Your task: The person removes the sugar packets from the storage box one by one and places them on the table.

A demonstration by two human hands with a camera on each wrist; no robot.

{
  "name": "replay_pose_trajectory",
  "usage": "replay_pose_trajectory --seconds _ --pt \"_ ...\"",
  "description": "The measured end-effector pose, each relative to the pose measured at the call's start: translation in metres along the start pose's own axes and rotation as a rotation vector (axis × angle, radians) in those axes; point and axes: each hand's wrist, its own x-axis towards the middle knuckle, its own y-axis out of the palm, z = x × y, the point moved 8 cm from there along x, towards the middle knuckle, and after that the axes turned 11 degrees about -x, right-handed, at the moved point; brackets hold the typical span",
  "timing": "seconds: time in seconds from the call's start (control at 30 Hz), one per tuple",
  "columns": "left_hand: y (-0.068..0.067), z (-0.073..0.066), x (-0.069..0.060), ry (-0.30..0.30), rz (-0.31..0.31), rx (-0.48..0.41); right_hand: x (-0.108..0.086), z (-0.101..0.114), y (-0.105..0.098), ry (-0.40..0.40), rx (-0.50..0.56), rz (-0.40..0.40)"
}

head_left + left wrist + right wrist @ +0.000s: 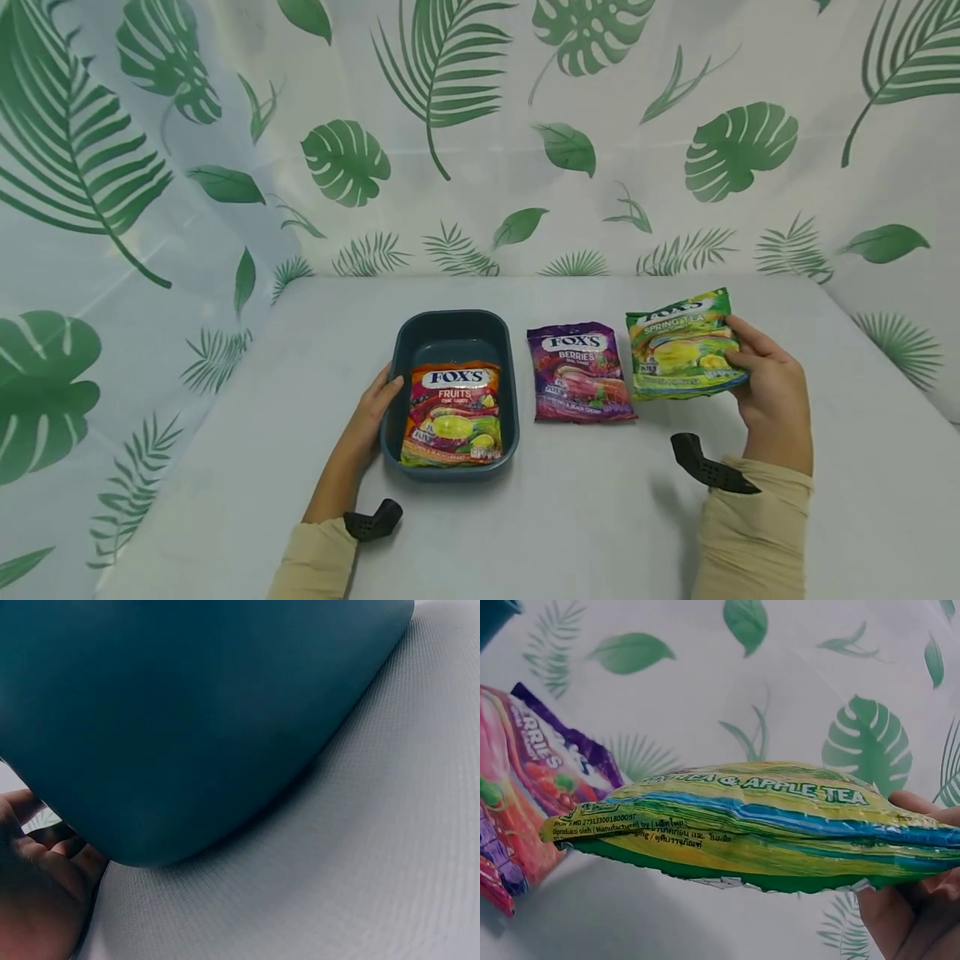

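A dark blue plastic bin (450,473) stands left of the middle of the table, with a red and orange Fox's Fruits candy bag (452,417) lying inside it. My left hand (372,410) holds the bin's left wall, the thumb at the rim and the fingers along the outside. The bin's side (202,735) fills much of the left wrist view. On the right, my right hand (772,387) pinches the right edge of a green and yellow Fox's Spring Tea candy bag (678,346); the right wrist view shows this bag (765,817) edge-on, above the table.
A purple Fox's Berries candy bag (581,375) lies on the white table (570,508) between the bin and the held bag. Behind the table hangs a white cloth (465,200) printed with green leaves.
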Motion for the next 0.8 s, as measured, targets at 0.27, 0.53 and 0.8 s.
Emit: replay_pose_trajectory --seconds 0.27,0.53,0.8 --pt "-0.002 -0.003 -0.002 -0.005 -0.004 -0.010 -0.002 -0.005 0.000 0.027 -0.025 -0.042" --pt "-0.001 -0.002 -0.002 0.024 0.010 -0.006 -0.007 -0.012 0.002 0.104 -0.072 -0.090" --pt "-0.001 -0.002 -0.003 0.005 -0.009 0.006 -0.016 -0.016 0.000 0.186 -0.171 -0.155"
